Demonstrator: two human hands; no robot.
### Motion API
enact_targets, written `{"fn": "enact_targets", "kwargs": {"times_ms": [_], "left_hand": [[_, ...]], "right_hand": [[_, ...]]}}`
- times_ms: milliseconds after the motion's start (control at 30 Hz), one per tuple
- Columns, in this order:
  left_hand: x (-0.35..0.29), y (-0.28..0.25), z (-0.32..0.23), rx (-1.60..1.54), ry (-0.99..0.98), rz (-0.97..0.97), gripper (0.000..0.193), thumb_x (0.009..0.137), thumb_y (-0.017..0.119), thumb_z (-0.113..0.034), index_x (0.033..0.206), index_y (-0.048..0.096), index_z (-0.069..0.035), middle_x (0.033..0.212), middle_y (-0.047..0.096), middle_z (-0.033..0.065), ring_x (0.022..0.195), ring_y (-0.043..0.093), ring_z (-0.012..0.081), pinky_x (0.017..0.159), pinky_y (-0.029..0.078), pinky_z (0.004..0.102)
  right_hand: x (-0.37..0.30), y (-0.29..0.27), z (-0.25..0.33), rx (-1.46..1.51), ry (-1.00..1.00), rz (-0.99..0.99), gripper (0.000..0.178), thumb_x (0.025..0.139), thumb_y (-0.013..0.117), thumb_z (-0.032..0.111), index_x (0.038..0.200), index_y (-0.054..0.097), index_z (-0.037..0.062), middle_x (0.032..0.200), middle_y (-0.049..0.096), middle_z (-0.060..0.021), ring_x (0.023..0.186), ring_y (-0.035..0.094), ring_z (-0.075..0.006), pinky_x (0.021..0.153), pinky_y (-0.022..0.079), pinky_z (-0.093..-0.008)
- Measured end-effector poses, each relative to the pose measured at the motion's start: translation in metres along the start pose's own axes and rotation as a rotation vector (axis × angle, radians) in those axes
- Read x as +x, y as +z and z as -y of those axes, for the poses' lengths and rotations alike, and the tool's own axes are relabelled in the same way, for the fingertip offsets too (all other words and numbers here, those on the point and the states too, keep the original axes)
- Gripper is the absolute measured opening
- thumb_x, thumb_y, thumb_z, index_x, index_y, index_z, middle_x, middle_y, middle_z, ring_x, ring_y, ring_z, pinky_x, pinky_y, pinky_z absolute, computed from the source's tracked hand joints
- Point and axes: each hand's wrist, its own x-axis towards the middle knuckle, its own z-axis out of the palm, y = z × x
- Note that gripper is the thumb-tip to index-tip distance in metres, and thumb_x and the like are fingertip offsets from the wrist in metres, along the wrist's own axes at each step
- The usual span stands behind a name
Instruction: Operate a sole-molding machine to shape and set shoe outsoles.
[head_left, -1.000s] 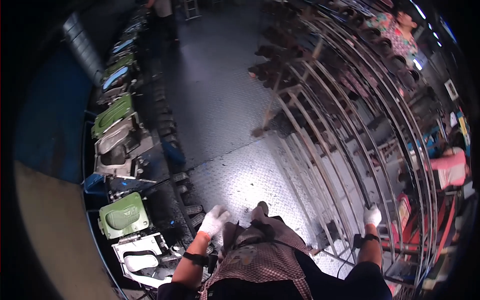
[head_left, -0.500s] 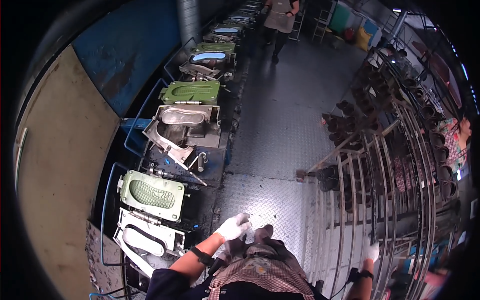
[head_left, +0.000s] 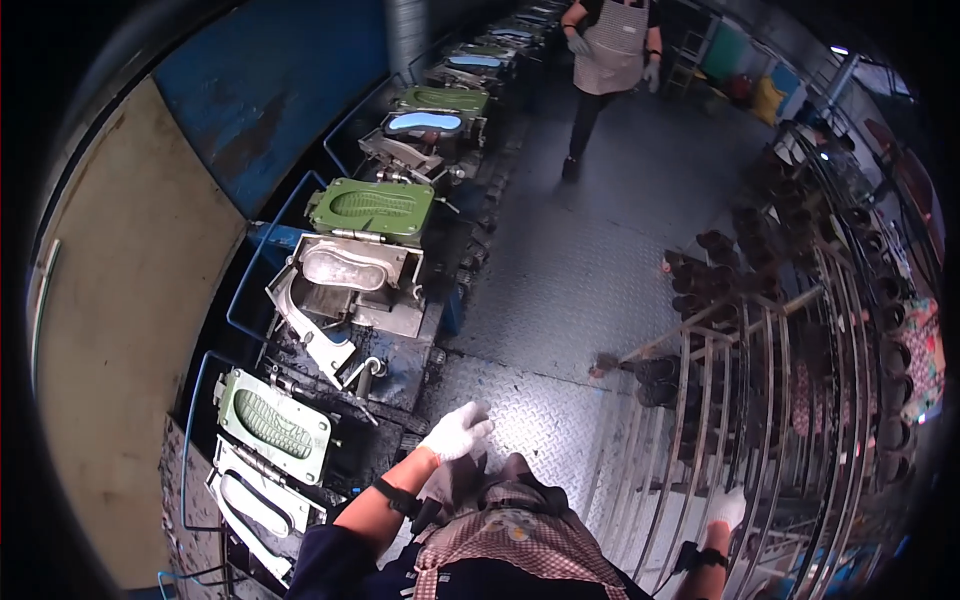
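My left hand [head_left: 460,432], in a white glove, hangs in front of my body over the metal floor. Its fingers are loosely bent and apart, with nothing in them. Nearest to it on the left is an opened shoe-sole mould with a pale green lid [head_left: 275,425] and a silvery lower part [head_left: 257,503]. Low on the right, my white-gloved right hand [head_left: 728,507] is beside the bars of a metal rack [head_left: 690,440]. How its fingers lie is too unclear to make out, as is whether they touch a bar.
More opened moulds, one with a green lid [head_left: 372,208], line the bench on the left, with blue bent-tube handles [head_left: 262,262] beside them. Dark shoes [head_left: 715,285] sit on the right-hand rack. A person in a checked apron [head_left: 612,50] walks on the tread-plate floor [head_left: 560,280] ahead.
The nearest moulds have shifted down and left in view. The person ahead appears larger and nearer. Both my hands are still empty-looking, the left slightly lower-left to higher in the picture.
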Motion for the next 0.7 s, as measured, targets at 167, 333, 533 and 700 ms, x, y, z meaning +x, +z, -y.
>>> {"fn": "enact_targets", "kwargs": {"times_ms": [167, 333, 533, 700], "left_hand": [[0.05, -0.051, -0.032, 0.0, 0.083, -0.18, 0.052, 0.102, 0.065, -0.028, 0.142, 0.054, 0.003, 0.137, 0.064, 0.0198, 0.131, 0.06, 0.0273, 0.112, 0.046, 0.0382], [0.089, -0.11, -0.032, -0.089, 0.141, -0.316, 0.057, 0.101, 0.066, -0.031, 0.146, 0.052, 0.001, 0.141, 0.062, 0.0215, 0.134, 0.059, 0.0317, 0.114, 0.045, 0.0399], [0.129, -0.171, -0.055, -0.039, 0.206, -0.404, 0.058, 0.1, 0.067, -0.032, 0.146, 0.052, 0.0, 0.142, 0.06, 0.0224, 0.133, 0.059, 0.0341, 0.113, 0.046, 0.0416], [0.169, -0.199, -0.064, -0.074, 0.265, -0.505, 0.058, 0.099, 0.066, -0.034, 0.143, 0.053, 0.001, 0.139, 0.06, 0.0239, 0.131, 0.058, 0.0386, 0.113, 0.045, 0.0448]], "right_hand": [[0.005, 0.009, 0.005, -0.03, 0.055, 0.025, 0.043, 0.088, 0.068, 0.035, 0.111, 0.069, -0.0019, 0.104, 0.073, -0.0312, 0.105, 0.07, -0.0475, 0.089, 0.056, -0.0545], [0.011, 0.002, 0.041, -0.001, 0.01, -0.049, 0.045, 0.087, 0.067, 0.034, 0.119, 0.067, 0.0027, 0.115, 0.07, -0.0278, 0.112, 0.066, -0.0459, 0.096, 0.053, -0.0515], [0.053, -0.01, 0.148, -0.112, -0.146, -0.244, 0.046, 0.086, 0.066, 0.031, 0.124, 0.064, 0.0056, 0.12, 0.068, -0.0244, 0.116, 0.063, -0.0444, 0.099, 0.052, -0.0492], [0.109, 0.019, 0.338, 0.241, -0.503, -0.015, 0.048, 0.091, 0.07, 0.028, 0.132, 0.061, 0.0051, 0.132, 0.065, -0.0172, 0.128, 0.059, -0.036, 0.111, 0.046, -0.0433]]}}
